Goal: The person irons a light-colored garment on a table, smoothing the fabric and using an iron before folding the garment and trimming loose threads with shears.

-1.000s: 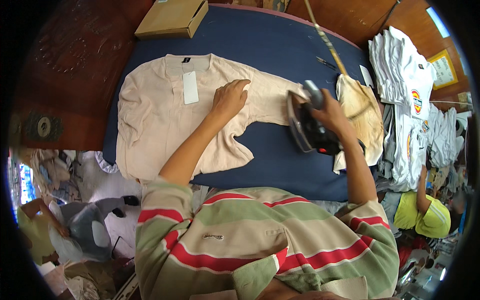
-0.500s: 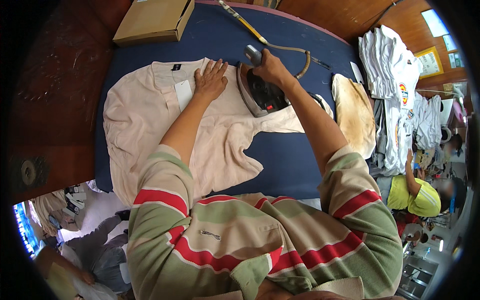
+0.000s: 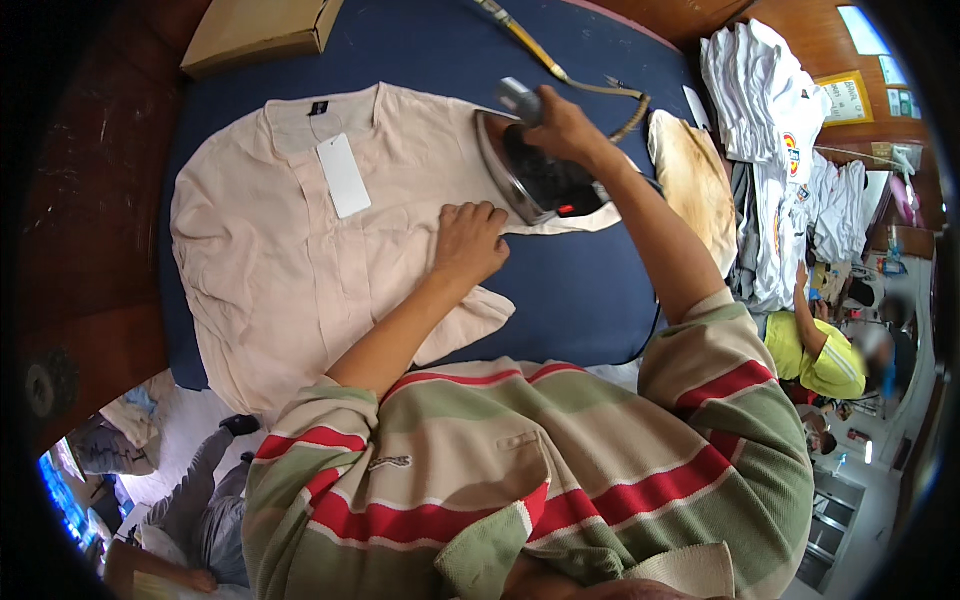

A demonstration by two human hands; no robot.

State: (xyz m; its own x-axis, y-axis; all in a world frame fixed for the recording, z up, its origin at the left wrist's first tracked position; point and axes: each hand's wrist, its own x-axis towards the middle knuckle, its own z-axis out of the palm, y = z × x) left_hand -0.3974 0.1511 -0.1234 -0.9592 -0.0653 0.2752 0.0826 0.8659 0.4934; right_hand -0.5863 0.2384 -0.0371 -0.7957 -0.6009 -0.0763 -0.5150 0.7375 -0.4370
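A pale pink blouse lies spread on the dark blue ironing table, its neckline away from me. A white tag hangs at its neck opening. My right hand is wrapped round the handle of an iron, whose plate rests on the blouse's right sleeve. Just below the iron, near the underarm, my left hand grips the cloth with bent fingers; its thumb is hidden. Small creases run through the cloth around that hand.
A cardboard box sits at the far left. A yellow and brown hose loops behind the iron. To the right are a scorched cream pad and stacked white shirts. A person in yellow is beyond them.
My left hand has left the blouse's shoulder, come nearer and right to the underarm, and curled its fingers. The iron stays on the sleeve, turned slightly. The whole view has shifted.
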